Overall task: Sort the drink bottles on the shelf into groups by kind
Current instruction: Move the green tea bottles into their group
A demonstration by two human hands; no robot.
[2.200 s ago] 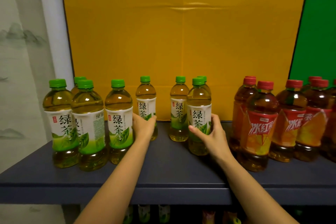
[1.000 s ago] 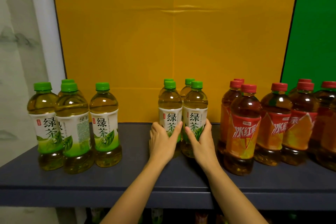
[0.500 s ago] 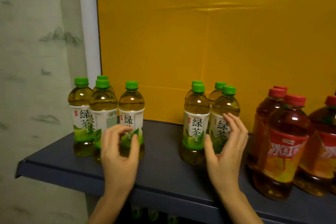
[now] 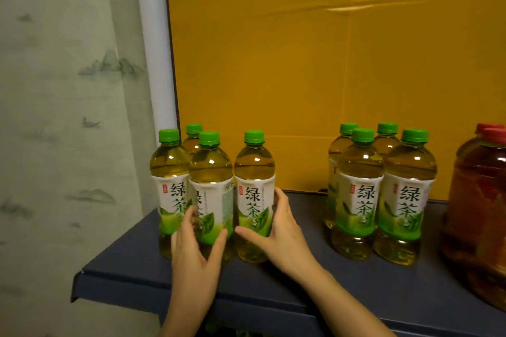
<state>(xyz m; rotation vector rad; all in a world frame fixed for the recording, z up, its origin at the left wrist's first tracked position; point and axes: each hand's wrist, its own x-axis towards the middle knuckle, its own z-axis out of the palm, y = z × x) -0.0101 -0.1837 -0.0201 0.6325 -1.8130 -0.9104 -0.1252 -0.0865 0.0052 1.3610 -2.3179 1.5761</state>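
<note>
Two clusters of green-capped green tea bottles stand on the dark blue shelf (image 4: 356,290). In the left cluster, my left hand (image 4: 195,252) wraps the lower part of the front bottle (image 4: 210,186). My right hand (image 4: 282,232) grips the bottle (image 4: 254,186) just to its right, thumb in front and fingers behind. Two more green tea bottles (image 4: 169,172) stand behind on the left. The right cluster of green tea bottles (image 4: 380,194) stands apart, untouched. Red-capped iced red tea bottles (image 4: 482,200) fill the right edge.
A yellow cardboard backing (image 4: 315,63) closes the shelf's rear. A white post (image 4: 153,63) and a painted curtain (image 4: 63,117) lie to the left. The shelf's left corner (image 4: 82,273) is close to the left bottles. Bare shelf separates the two green tea clusters.
My view has swung left. Both hands left the middle green tea bottles and moved to the left cluster, where each now closes around a front bottle.
</note>
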